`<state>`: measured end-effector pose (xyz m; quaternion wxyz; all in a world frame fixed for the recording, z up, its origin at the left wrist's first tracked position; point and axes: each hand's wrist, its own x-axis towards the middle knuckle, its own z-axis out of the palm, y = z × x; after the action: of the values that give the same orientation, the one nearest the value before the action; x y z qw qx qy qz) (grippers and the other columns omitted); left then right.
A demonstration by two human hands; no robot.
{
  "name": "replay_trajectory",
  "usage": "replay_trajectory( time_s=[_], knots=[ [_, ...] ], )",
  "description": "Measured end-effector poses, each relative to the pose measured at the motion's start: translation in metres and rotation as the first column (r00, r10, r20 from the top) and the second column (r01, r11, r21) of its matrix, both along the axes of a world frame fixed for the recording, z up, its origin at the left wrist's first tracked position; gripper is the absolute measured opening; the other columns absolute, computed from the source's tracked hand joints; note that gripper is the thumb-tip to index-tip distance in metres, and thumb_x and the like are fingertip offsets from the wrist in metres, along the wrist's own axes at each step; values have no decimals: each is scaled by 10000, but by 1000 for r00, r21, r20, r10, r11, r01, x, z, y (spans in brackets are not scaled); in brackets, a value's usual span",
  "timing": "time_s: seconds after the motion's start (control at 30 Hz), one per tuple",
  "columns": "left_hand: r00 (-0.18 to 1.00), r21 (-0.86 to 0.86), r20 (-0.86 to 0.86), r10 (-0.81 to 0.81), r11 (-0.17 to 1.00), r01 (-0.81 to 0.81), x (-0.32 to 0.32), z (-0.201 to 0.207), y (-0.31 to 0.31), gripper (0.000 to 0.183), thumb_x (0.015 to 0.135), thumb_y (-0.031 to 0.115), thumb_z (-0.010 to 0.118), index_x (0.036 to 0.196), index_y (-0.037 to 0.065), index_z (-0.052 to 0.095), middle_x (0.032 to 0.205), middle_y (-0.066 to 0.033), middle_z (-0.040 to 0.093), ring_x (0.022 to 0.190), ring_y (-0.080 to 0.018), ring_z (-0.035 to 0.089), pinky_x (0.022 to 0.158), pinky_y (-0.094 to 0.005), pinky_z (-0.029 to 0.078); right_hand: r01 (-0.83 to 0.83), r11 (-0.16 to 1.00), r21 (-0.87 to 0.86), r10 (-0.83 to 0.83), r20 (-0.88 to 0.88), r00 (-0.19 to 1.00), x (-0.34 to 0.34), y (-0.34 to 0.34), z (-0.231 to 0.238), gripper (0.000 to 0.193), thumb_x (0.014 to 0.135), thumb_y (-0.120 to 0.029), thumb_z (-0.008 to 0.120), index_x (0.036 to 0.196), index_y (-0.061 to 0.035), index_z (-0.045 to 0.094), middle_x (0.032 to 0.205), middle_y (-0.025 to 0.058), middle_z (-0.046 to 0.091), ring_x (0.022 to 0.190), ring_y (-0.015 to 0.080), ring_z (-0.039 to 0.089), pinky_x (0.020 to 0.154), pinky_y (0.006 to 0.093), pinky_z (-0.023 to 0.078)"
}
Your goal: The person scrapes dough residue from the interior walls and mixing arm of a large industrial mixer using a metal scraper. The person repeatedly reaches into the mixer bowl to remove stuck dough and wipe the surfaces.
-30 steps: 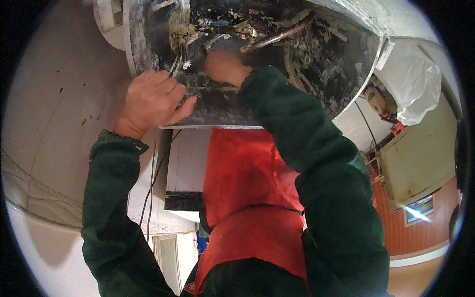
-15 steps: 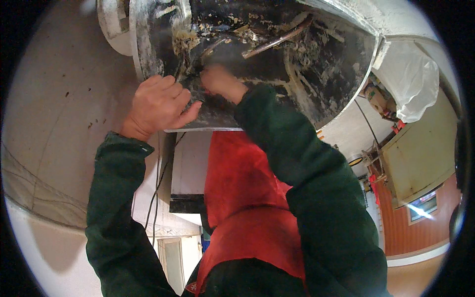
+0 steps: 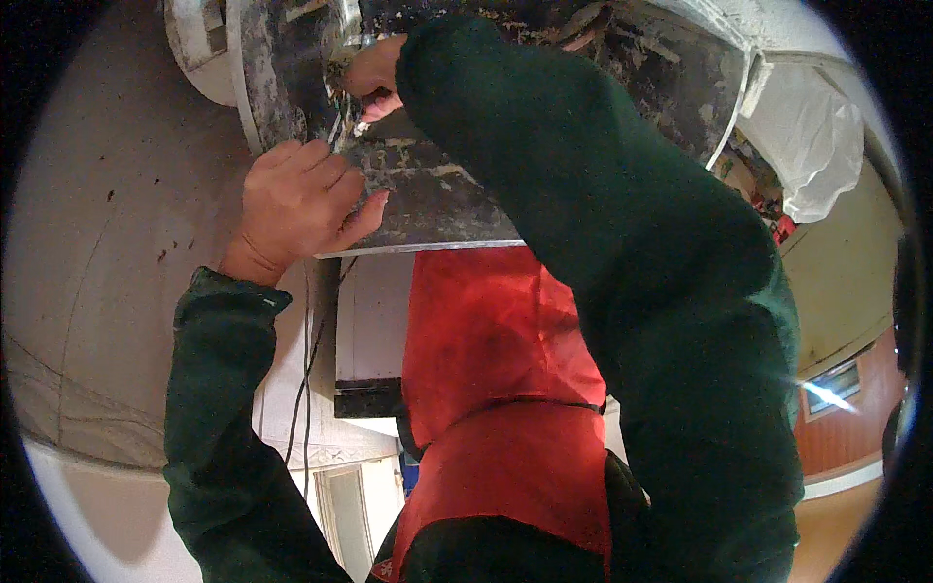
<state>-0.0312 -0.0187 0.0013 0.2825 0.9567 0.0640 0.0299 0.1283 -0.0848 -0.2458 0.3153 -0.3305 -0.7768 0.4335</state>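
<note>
A dark, worn surface [image 3: 408,209] with a pale rim, smeared with whitish and tan residue, stretches ahead of me. My left hand [image 3: 301,204] is closed over its near left edge, thumb pointing right. Farther in, my right hand [image 3: 374,78] is down at the surface with fingers curled together, next to a strip of crusty residue [image 3: 340,44]. A small whitish bit [image 3: 362,127] shows at its fingertips; what the fingers hold is otherwise hidden. The right sleeve [image 3: 603,194] covers much of the surface's right half.
A reddish-brown rod [image 3: 588,29] lies partly hidden behind the right sleeve. Left stands a grey-beige wall [image 3: 107,272]. A clear plastic bag [image 3: 821,146] hangs at the right, by a greenish panel [image 3: 846,262]. My red apron [image 3: 496,330] and dark cables [image 3: 306,389] are below.
My right hand has moved farther away and to the left, and its forearm now hides more of the surface and the rod. The left hand stays at the edge.
</note>
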Motion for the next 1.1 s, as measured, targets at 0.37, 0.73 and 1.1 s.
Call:
replay_trajectory(
  time_s=[0.37, 0.73, 1.1],
  knots=[
    [999, -3, -35, -21, 1000, 21, 2, 0, 1, 328, 803, 322, 783, 629, 149, 564, 628, -3, 519, 637, -202, 552, 578, -359, 434, 7, 807, -590, -122, -155, 980, -16, 11, -21, 307, 972, -271, 646, 1109, 4, 644, 1002, 124, 695, 778, 193, 655, 627, 315, 551],
    [1000, -21, -1, 13, 1000, -13, -3, 1, 3, 315, 804, 325, 783, 641, 141, 584, 659, -12, 543, 668, -212, 569, 611, -353, 457, -15, 754, -657, -39, -69, 997, 0, 8, -3, 313, 917, -281, 653, 1065, -7, 687, 996, 168, 712, 819, 281, 677, 665, 391, 552],
    [1000, 2, -10, -11, 1000, 11, 4, 3, 3, 312, 819, 316, 765, 631, 141, 588, 649, -16, 529, 672, -209, 569, 617, -369, 457, 170, 777, -607, 137, 425, 895, -48, -16, 56, 225, 833, -215, 656, 908, -27, 756, 898, 207, 727, 826, 405, 704, 705, 503, 560]
  ],
)
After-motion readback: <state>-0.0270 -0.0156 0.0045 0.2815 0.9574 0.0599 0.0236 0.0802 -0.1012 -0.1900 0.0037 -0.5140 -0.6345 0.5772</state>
